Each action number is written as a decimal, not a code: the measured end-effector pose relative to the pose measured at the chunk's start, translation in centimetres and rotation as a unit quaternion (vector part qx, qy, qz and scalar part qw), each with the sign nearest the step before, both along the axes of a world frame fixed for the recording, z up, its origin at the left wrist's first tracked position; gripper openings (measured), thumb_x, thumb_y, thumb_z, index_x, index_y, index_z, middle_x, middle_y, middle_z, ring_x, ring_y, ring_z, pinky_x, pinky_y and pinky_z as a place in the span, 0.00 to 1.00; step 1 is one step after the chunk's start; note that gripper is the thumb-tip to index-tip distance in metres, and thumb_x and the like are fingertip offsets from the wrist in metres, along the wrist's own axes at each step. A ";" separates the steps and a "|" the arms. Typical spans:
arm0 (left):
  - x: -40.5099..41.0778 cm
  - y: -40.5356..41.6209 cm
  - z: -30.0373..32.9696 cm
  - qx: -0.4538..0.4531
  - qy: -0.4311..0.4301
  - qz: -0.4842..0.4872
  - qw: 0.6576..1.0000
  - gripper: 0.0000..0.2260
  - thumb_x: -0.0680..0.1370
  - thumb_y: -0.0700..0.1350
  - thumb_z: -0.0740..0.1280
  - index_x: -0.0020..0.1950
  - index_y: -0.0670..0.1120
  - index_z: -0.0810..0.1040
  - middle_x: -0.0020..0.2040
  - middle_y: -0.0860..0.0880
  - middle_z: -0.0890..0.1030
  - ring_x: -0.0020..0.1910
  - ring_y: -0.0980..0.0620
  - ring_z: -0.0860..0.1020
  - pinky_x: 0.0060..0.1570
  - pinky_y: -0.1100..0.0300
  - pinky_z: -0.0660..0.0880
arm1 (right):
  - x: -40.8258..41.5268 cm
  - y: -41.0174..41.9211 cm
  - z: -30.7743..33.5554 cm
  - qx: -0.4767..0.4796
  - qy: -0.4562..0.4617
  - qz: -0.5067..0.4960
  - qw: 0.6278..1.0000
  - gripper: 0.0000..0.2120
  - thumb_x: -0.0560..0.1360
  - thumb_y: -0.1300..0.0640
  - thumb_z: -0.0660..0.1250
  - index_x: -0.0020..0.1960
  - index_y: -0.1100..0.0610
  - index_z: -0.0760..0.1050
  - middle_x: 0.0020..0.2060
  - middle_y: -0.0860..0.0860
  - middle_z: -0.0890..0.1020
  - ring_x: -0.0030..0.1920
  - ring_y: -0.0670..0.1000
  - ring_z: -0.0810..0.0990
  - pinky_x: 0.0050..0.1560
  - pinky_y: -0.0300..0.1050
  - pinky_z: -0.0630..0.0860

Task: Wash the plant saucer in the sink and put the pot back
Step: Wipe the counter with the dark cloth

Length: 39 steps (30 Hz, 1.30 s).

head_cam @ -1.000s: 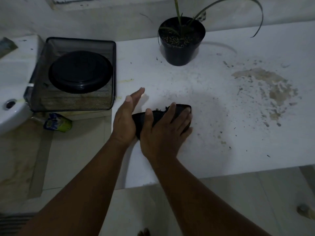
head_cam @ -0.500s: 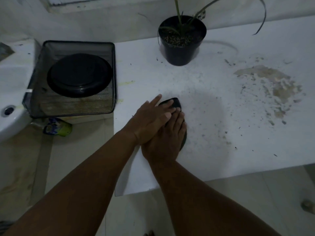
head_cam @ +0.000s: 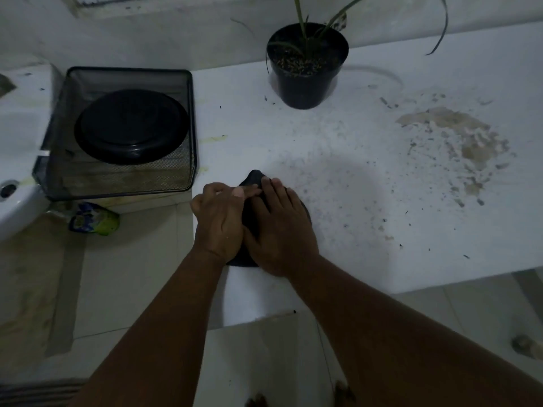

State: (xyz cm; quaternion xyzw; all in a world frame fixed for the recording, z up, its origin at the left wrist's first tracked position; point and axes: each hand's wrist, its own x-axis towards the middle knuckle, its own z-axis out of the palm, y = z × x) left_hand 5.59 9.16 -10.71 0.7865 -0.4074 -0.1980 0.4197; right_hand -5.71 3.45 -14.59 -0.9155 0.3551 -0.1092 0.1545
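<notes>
The black plant saucer (head_cam: 130, 126) lies upside down in a black mesh basket (head_cam: 191, 118) at the counter's left end. The black pot (head_cam: 307, 63) with its green plant stands at the back of the white counter (head_cam: 338, 160). Near the counter's front left edge lies a folded black cloth (head_cam: 255, 177), mostly hidden under my hands. My right hand (head_cam: 280, 227) presses flat on it with straight fingers. My left hand (head_cam: 219, 218) sits beside it on the left, its fingers curled and pinching the cloth's edge.
A white sink (head_cam: 14, 177) with its drain is at the far left beside the basket. A green and blue packet (head_cam: 94, 221) lies on the tiled floor below. Dried soil and a brown stain (head_cam: 458, 142) spread over the counter's right part.
The cloth has been folded from wide to narrow. My left hand went from open beside it, to lying over my right hand, to curled on its left edge.
</notes>
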 end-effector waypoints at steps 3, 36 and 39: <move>-0.1 1.3 -0.7 -0.022 -0.066 0.012 0.998 0.21 0.85 0.48 0.49 0.61 0.55 0.82 0.47 0.59 0.67 0.53 0.60 0.58 0.67 0.42 0.64 | -0.9 -1.0 0.0 -0.018 0.005 0.064 0.998 0.35 0.82 0.35 0.45 0.80 0.56 0.62 0.80 0.58 0.62 0.81 0.58 0.56 0.79 0.57 0.53; -3.1 5.8 -3.0 0.100 -0.315 0.032 0.943 0.18 0.86 0.52 0.54 0.70 0.51 0.77 0.71 0.53 0.75 0.70 0.46 0.66 0.64 0.46 0.57 | -1.2 3.7 1.6 0.003 -0.019 -0.186 0.982 0.28 0.83 0.40 0.47 0.76 0.51 0.69 0.77 0.57 0.66 0.77 0.60 0.62 0.76 0.62 0.54; -3.8 5.8 -3.3 0.121 -0.329 0.048 0.935 0.17 0.85 0.52 0.56 0.69 0.51 0.78 0.66 0.54 0.79 0.64 0.48 0.68 0.60 0.47 0.59 | -1.1 4.9 0.3 0.006 -0.005 -0.179 0.984 0.29 0.84 0.41 0.45 0.79 0.52 0.65 0.80 0.57 0.63 0.80 0.60 0.57 0.79 0.62 0.51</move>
